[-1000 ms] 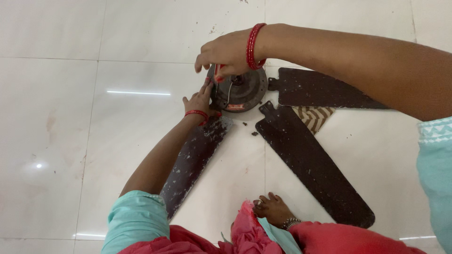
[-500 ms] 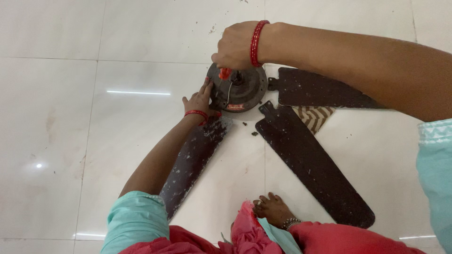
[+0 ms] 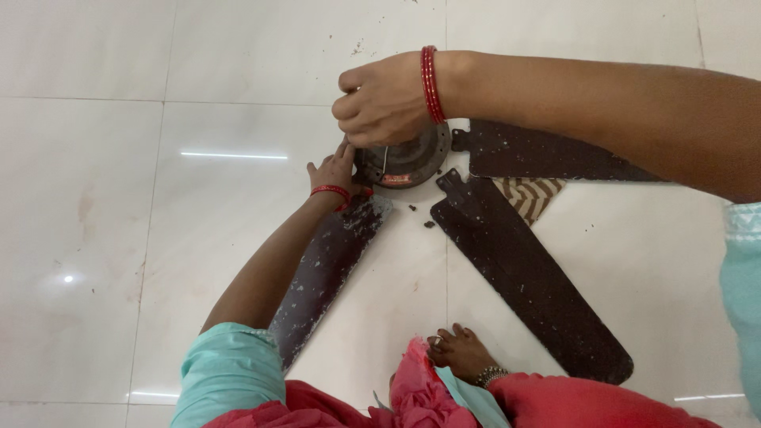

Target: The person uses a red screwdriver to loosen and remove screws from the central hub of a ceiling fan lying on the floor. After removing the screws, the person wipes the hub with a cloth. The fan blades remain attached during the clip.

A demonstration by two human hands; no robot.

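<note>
Gripping tight now, the right hand [image 3: 384, 107] has slid a little to the left over the fan hub [image 3: 408, 158] since a moment ago, and the red handle seen under the fist half a second back is now swallowed by the closed fingers; only a thin metal shaft [image 3: 385, 161] pokes down onto the hub, so the turning at a screw looks under way. Left hand [image 3: 337, 170] stays put, fingers spread and pressed against the hub's left edge, steadying it. Fan lies flat on the white tiled floor [image 3: 158, 238], three dark blades fanning out: one dusty blade [image 3: 325, 273] toward the left arm, one long blade [image 3: 527, 281] to the lower right, one [image 3: 547, 158] under the right forearm. A small red label [image 3: 395, 180] sits on the hub's near rim. Brown crumbs [image 3: 428, 224] dot the floor, and a bare foot [image 3: 464, 353] rests below.
</note>
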